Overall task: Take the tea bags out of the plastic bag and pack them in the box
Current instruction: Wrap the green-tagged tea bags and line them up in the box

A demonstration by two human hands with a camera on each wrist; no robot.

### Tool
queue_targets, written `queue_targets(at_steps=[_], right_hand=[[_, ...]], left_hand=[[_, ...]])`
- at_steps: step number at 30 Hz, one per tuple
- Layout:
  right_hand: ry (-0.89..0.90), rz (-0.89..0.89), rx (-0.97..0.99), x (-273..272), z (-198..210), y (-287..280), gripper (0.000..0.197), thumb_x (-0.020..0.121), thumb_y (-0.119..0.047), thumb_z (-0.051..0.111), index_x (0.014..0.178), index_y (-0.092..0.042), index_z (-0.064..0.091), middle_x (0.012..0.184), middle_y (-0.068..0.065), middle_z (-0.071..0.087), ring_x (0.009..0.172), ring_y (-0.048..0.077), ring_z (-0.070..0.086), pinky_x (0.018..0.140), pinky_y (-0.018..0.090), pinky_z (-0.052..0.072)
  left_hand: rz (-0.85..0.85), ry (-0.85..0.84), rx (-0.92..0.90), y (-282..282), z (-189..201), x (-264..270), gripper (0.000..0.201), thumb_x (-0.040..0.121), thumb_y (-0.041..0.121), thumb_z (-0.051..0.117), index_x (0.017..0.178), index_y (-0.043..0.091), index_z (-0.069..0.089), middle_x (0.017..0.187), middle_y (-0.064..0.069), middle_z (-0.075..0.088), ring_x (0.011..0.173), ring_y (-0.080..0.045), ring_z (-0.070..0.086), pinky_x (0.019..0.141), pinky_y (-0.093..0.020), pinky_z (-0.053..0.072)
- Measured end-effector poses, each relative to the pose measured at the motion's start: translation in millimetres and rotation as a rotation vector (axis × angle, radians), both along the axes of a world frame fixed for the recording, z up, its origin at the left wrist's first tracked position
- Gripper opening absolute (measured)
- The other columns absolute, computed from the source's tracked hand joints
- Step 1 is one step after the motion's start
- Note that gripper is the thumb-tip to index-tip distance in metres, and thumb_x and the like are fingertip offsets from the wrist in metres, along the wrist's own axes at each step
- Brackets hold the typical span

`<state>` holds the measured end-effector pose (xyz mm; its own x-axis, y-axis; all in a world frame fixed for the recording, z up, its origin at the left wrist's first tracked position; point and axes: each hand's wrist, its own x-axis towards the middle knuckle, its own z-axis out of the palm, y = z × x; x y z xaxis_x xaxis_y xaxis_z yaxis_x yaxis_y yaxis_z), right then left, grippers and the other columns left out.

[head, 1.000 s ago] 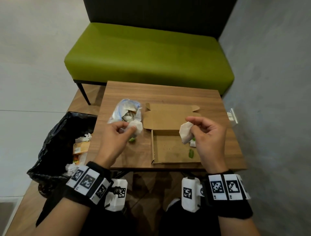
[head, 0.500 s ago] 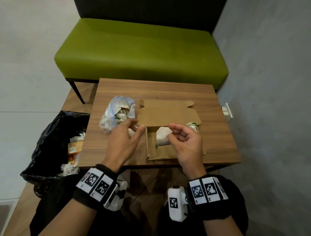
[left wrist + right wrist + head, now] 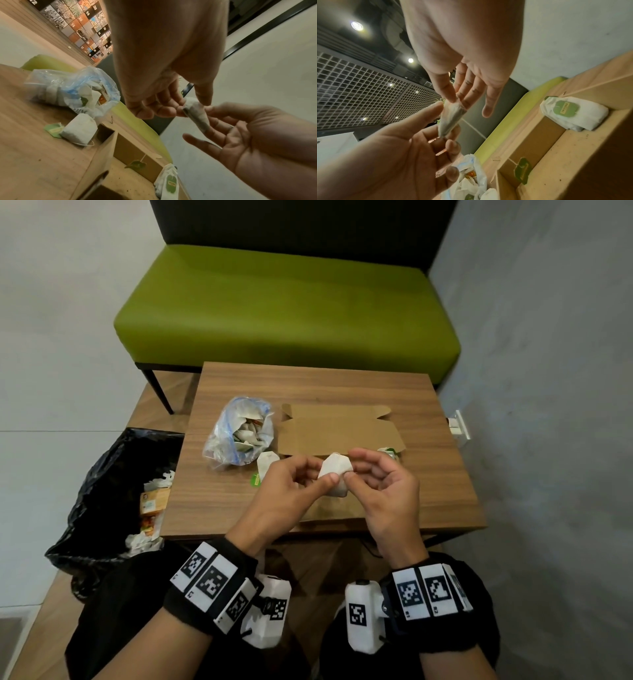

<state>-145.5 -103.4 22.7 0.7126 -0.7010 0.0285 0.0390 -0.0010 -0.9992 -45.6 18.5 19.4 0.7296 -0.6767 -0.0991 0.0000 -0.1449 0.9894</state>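
Above the open box [image 3: 337, 436], left hand [image 3: 291, 494] and right hand [image 3: 383, 491] both pinch one tea bag [image 3: 336, 479], plastic bag [image 3: 239, 434] far left.

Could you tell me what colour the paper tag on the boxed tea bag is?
Green tag, clearest in the right wrist view.

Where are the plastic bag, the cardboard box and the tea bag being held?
plastic bag [image 3: 239, 436]: head view, its clear side.
cardboard box [image 3: 337, 433]: head view, open lid flap.
held tea bag [image 3: 335, 479]: head view, its white paper middle.
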Motion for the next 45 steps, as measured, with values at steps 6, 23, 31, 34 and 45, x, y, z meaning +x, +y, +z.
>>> queue_targets(at_steps=[6,23,31,34,45], right_hand=[[0.071,-0.062,0.043,-6.3,-3.7,6.2,0.020,0.098,-0.010,0.058,0.086,-0.003,0.072,0.081,0.012,0.074,0.078,0.026,0.071,0.075,0.037,0.057],[0.067,0.559,0.171,23.3,71.4,-8.8,0.071,0.097,-0.059,0.019,0.115,-0.010,0.067,0.118,0.017,0.070,0.113,0.031,0.065,0.102,0.045,0.045],[0.232,0.818,-0.316,-47.7,57.5,29.0,0.060,0.101,-0.047,0.023,0.117,-0.021,0.074,0.139,-0.021,0.056,0.137,-0.001,0.042,0.122,0.043,0.012],[0.172,0.682,-0.200,-57.2,41.7,31.8,0.050,0.101,-0.042,0.033,0.118,-0.018,0.074,0.139,-0.014,0.058,0.137,0.008,0.045,0.116,0.043,0.031],[0.293,0.299,-0.251,-28.6,3.5,12.8,0.063,0.078,-0.028,0.083,0.133,-0.032,0.055,0.075,-0.001,0.060,0.066,0.016,0.056,0.065,0.026,0.051]], left_hand=[[0.014,0.031,-0.075,5.9,12.3,-6.2,0.008,0.090,0.012,0.070,0.093,0.005,0.071,0.089,-0.015,0.074,0.084,-0.025,0.070,0.080,-0.044,0.056],[0.082,0.127,0.169,16.0,-0.6,-13.5,0.012,0.087,0.007,0.072,0.085,-0.003,0.066,0.073,-0.021,0.072,0.055,-0.021,0.068,0.044,-0.021,0.046],[0.275,0.219,0.044,6.8,20.3,15.4,0.014,0.089,0.012,0.069,0.078,0.011,0.062,0.070,-0.007,0.072,0.059,-0.018,0.069,0.050,-0.028,0.047],[0.253,0.212,-0.007,7.0,27.9,16.6,0.018,0.090,0.014,0.069,0.074,0.014,0.060,0.071,-0.004,0.072,0.064,-0.020,0.070,0.055,-0.032,0.048],[0.233,0.171,-0.067,13.6,41.1,2.0,0.025,0.085,0.017,0.075,0.064,0.017,0.062,0.069,-0.010,0.061,0.066,-0.018,0.056,0.052,-0.026,0.041]])
